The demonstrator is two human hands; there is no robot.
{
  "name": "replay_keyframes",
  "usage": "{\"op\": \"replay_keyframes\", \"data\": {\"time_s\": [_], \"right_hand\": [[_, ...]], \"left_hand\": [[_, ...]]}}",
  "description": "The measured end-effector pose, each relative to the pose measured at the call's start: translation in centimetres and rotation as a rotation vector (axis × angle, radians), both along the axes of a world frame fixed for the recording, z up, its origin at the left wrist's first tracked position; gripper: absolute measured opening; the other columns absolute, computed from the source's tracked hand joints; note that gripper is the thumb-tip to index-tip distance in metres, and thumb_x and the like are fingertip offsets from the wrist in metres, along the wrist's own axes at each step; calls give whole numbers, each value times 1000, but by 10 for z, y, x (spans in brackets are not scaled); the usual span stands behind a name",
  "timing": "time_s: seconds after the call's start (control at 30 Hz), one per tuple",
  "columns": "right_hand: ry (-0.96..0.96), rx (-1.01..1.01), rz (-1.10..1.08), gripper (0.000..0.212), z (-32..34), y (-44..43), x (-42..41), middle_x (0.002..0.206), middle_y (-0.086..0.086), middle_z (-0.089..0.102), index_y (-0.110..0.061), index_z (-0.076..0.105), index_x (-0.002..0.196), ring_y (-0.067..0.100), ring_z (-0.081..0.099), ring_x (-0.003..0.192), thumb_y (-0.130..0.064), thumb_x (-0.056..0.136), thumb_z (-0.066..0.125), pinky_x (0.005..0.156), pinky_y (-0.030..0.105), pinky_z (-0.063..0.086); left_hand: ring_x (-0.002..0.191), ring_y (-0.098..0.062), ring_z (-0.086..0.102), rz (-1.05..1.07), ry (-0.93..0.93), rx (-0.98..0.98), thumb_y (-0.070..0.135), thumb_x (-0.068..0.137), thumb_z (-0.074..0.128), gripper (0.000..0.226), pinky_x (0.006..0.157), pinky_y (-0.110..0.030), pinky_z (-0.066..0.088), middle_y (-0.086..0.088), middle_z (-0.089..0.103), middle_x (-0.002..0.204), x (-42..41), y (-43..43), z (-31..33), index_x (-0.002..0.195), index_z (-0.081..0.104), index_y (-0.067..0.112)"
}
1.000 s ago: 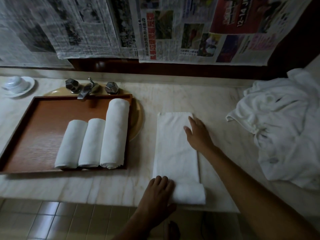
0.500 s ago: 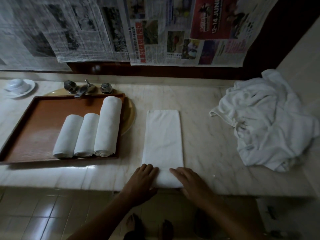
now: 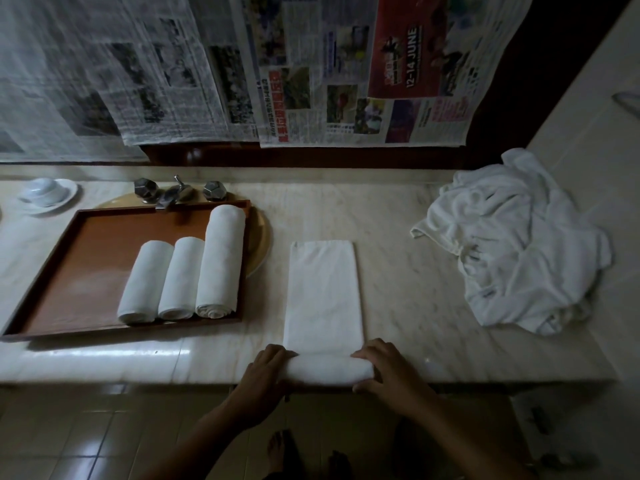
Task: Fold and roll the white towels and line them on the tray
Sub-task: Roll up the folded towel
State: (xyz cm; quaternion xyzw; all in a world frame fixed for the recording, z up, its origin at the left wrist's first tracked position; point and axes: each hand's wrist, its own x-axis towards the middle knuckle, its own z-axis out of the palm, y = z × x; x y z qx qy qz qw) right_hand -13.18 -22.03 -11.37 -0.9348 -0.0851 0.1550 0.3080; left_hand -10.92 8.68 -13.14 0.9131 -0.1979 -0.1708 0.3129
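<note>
We are gripping the folded towel's rolled end, left hand and right hand curled on it, apparently at the table edge; uneven pressure risks a crooked roll.

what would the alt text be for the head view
Two bare hands, left hand and right hand, roll a folded white towel from its near end on a marble counter. Left of it, three rolled towels lie side by side on a brown tray; a heap of loose towels sits right.
</note>
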Motion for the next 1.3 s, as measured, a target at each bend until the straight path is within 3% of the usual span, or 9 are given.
{"op": "replay_keyframes", "data": {"time_s": [0.13, 0.33, 0.53, 0.67, 0.8, 0.9, 0.97, 1.1, 1.3], "right_hand": [[9, 24, -9, 47, 1, -1, 8, 131, -16, 52, -33, 57, 136, 4, 46, 119, -47, 93, 68, 105, 29, 42], [34, 101, -182, 31, 8, 4, 14, 107, -8, 60, -39, 58, 120, 7, 57, 92, -50, 93, 68, 78, 18, 48], [-227, -16, -253, 26, 4, 23, 18, 121, -4, 58, -28, 69, 120, 15, 52, 108, -34, 94, 68, 94, 34, 50], [-460, -266, -100, 48, -3, 59, -4, 135, 1, 59, -25, 65, 132, 26, 55, 123, -7, 88, 56, 100, 41, 52], [-491, -369, 5, 64, -27, 62, -14, 158, 10, 42, -22, 46, 152, 34, 37, 147, -19, 89, 37, 119, 55, 28], [-470, -397, 75, 75, -35, 57, -7, 165, 11, 29, -19, 34, 159, 36, 26, 152, -12, 85, 48, 120, 56, 16], [-474, -403, 110, 79, -37, 55, 0, 165, 12, 29, -16, 35, 158, 37, 28, 152, -12, 83, 61, 121, 55, 15], [-434, -422, 148, 81, -32, 52, 15, 165, 10, 30, -18, 27, 161, 35, 27, 152, -19, 85, 55, 120, 54, 14], [-338, -467, 199, 86, -22, 48, 42, 157, 7, 42, -19, 32, 158, 31, 41, 143, -22, 80, 68, 121, 53, 24]], "left_hand": [[110, -2, 49, 90, 178, -79, 45, 100, 59, 41, 85, -5, 41, 8, 41, 125, 6, -4, 12, 137, 50, 31], [104, -6, 54, 276, 316, -170, 34, 102, 60, 26, 79, -10, 43, -2, 50, 122, 17, -13, 20, 126, 57, 26], [93, -15, 62, 418, 351, -206, 40, 98, 63, 25, 70, -27, 45, -2, 65, 105, 27, -22, 29, 113, 64, 19], [92, -17, 60, 500, 378, -204, 43, 99, 62, 27, 72, -32, 49, 0, 61, 101, 34, -30, 31, 110, 61, 18], [101, -24, 59, 633, 199, -119, 46, 98, 61, 41, 79, -36, 47, -11, 60, 119, 33, -41, 28, 123, 57, 14], [117, -28, 55, 382, -346, 117, 43, 97, 54, 49, 92, -43, 49, -10, 55, 133, 16, -49, 20, 137, 52, 15], [133, -31, 52, 145, -475, 212, 42, 90, 53, 61, 105, -49, 48, -11, 53, 146, 6, -56, 13, 145, 50, 15], [149, -33, 35, -72, -425, 410, 35, 78, 68, 87, 121, -53, 29, -12, 40, 160, 10, -57, -3, 156, 36, 14], [147, -31, 40, -136, -354, 444, 32, 78, 73, 91, 116, -52, 35, -11, 38, 161, 45, -46, -1, 157, 34, 13]]}}
